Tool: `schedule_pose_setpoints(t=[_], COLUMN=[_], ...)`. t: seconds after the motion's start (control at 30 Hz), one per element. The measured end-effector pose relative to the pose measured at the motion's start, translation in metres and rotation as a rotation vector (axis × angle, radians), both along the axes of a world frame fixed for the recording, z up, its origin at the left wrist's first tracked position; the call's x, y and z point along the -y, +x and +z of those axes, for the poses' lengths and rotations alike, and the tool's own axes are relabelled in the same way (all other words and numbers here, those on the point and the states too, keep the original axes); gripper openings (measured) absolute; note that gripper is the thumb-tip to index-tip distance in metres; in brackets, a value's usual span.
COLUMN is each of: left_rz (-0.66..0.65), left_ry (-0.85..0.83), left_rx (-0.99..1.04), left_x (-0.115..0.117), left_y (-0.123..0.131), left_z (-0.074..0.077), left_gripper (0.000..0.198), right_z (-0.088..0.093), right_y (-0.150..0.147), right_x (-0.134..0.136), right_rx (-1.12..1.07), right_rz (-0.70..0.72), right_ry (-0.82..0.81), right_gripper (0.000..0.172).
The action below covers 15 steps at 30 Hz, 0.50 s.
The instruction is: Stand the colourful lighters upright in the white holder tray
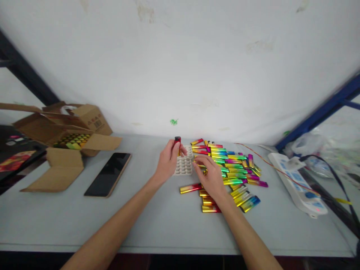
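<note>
Red lighter (177, 143) upright, pinched in closed left hand (168, 161) above white tray (184, 167) near desk's far edge. Right hand (212, 176) open, fingers spread on glossy pile (239, 168). Likely light, rigid, slick; grip flat sides mid-body.

A pale grey surface (157, 221) runs to the wall. At ten o'clock sits an open cardboard box (64, 165) with its flaps spread. A black phone (108, 174) lies face up just beside it, toward nine. Near twelve rests a white tray (183, 167). A heap of metallic sticks (239, 170) lies touching the tray's two o'clock side. A white power strip (295, 183) lies at three.
</note>
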<state>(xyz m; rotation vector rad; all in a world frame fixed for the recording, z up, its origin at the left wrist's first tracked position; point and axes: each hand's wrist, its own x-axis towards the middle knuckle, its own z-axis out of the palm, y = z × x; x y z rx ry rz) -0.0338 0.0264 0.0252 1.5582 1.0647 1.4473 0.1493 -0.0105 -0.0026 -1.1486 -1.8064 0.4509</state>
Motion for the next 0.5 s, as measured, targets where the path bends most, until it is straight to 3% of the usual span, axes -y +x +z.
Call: schedule_pose_setpoints(t=[0.1, 0.2, 0.5], left_rz=[-0.12, -0.113, -0.207], left_ry=[-0.115, -0.167, -0.358], left_rx=[0.179, 0.243, 0.39], left_x=[-0.011, -0.021, -0.027], left_y=[-0.013, -0.025, -0.047], left_z=[0.001, -0.001, -0.003], left_gripper=[0.038, 0.041, 0.049], right_z=[-0.003, -0.001, 0.01], right_y=[-0.003, -0.006, -0.012], right_x=[-0.002, -0.014, -0.066], right_rx=[0.215, 0.337, 0.582], right_rz=[0.044, 0.061, 0.142], right_ry=[0.141, 0.169, 0.015], right_gripper=[0.026, 0.027, 0.015])
